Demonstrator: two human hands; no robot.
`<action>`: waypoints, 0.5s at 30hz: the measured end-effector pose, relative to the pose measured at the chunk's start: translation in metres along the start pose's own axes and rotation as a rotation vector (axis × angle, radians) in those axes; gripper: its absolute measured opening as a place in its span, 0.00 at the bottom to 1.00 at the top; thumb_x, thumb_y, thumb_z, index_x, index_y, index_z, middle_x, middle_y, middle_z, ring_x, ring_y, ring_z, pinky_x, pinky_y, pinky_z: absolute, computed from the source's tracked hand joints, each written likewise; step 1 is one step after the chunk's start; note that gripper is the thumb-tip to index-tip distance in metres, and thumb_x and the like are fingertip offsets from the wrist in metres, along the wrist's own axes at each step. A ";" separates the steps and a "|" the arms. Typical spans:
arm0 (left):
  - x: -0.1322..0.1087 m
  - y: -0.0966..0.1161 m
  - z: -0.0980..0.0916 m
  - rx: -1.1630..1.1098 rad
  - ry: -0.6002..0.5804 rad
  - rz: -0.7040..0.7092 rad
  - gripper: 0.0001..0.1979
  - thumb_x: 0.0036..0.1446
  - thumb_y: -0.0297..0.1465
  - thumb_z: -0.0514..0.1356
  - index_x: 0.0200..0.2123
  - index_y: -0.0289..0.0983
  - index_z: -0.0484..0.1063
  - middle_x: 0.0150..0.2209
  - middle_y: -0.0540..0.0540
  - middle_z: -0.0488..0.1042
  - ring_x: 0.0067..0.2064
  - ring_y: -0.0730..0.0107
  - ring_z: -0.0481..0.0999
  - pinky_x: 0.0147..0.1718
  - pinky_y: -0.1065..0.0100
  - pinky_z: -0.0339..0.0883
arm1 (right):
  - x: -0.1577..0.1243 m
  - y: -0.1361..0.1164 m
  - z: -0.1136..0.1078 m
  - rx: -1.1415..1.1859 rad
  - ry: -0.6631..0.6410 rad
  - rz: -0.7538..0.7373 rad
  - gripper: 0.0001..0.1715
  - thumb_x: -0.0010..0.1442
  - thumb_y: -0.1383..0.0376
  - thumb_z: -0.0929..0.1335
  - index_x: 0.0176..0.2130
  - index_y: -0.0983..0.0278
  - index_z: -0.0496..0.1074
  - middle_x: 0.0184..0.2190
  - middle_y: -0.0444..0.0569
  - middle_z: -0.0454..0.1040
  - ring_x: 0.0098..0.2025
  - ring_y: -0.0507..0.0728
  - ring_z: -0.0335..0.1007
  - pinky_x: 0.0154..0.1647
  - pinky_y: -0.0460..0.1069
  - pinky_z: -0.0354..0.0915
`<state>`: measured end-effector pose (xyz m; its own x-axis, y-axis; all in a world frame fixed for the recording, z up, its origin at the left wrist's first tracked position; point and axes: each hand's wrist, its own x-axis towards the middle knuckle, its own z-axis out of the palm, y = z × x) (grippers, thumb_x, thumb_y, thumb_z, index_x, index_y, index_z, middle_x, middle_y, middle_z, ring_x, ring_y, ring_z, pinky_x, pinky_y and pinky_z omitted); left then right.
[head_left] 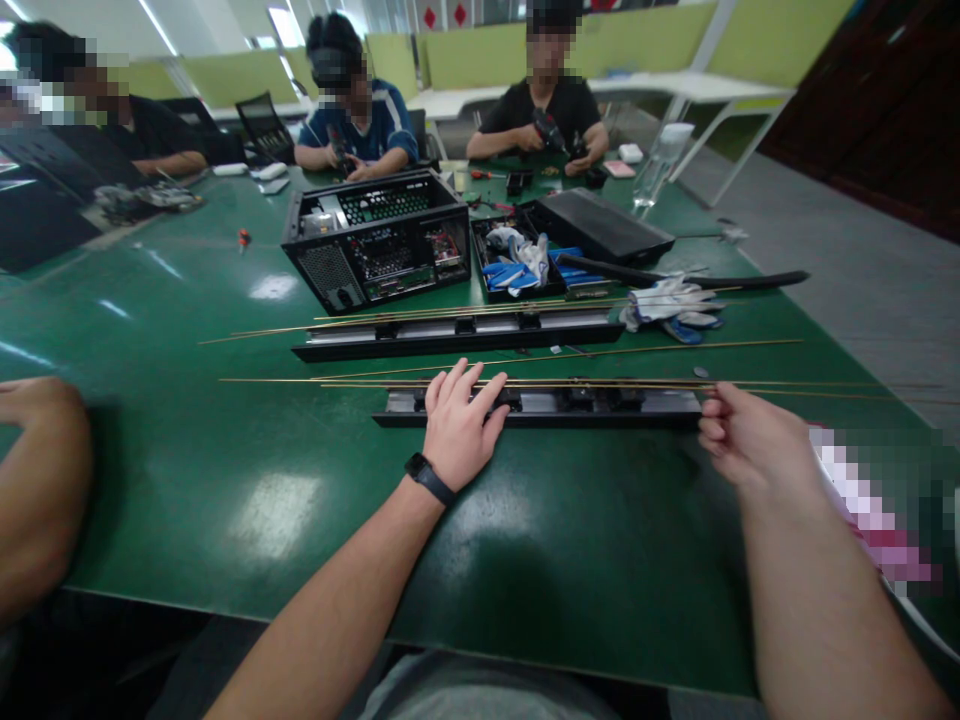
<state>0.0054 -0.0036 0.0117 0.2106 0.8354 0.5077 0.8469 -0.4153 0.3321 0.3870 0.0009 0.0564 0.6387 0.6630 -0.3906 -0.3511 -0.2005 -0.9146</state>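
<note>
The left hand [461, 425] lies flat, fingers spread, on the near black rail [600, 408] at twelve o'clock; the right hand [742, 435], seemingly loosely curled, pinches a thin brass rod [600, 383] at its end. Rods lie loose, none fitted yet.

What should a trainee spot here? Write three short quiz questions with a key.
1. True or false: the left hand rests flat on the near rail.
2. Which hand is closed at the rail's end? A. left B. right
3. What lies loose between the far rail and the black hose?

Key:
1. True.
2. B: the right hand is curled at the rail's right end, by the thin brass rods.
3. Work gloves.
</note>
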 end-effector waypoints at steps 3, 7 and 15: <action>0.000 0.000 0.000 0.008 -0.009 -0.004 0.23 0.85 0.34 0.70 0.77 0.51 0.89 0.80 0.37 0.86 0.87 0.37 0.78 0.89 0.32 0.66 | -0.009 -0.006 0.006 -0.008 0.087 0.009 0.19 0.85 0.72 0.73 0.38 0.60 0.73 0.25 0.39 0.71 0.15 0.46 0.56 0.12 0.39 0.48; 0.000 0.000 0.000 0.005 -0.005 0.005 0.23 0.85 0.33 0.70 0.77 0.51 0.89 0.80 0.36 0.86 0.87 0.37 0.79 0.89 0.32 0.67 | -0.017 -0.010 0.010 -0.033 0.023 0.051 0.16 0.87 0.69 0.74 0.40 0.62 0.78 0.25 0.40 0.72 0.14 0.46 0.55 0.12 0.40 0.49; 0.000 0.000 -0.001 -0.004 -0.008 0.005 0.23 0.85 0.33 0.69 0.77 0.50 0.89 0.80 0.35 0.86 0.88 0.36 0.78 0.89 0.31 0.66 | -0.015 -0.010 0.008 -0.004 0.060 0.035 0.19 0.85 0.71 0.75 0.38 0.61 0.75 0.25 0.39 0.70 0.15 0.45 0.56 0.14 0.39 0.49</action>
<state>0.0052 -0.0040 0.0121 0.2182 0.8362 0.5032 0.8441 -0.4204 0.3327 0.3758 -0.0011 0.0721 0.6659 0.6112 -0.4278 -0.3714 -0.2258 -0.9006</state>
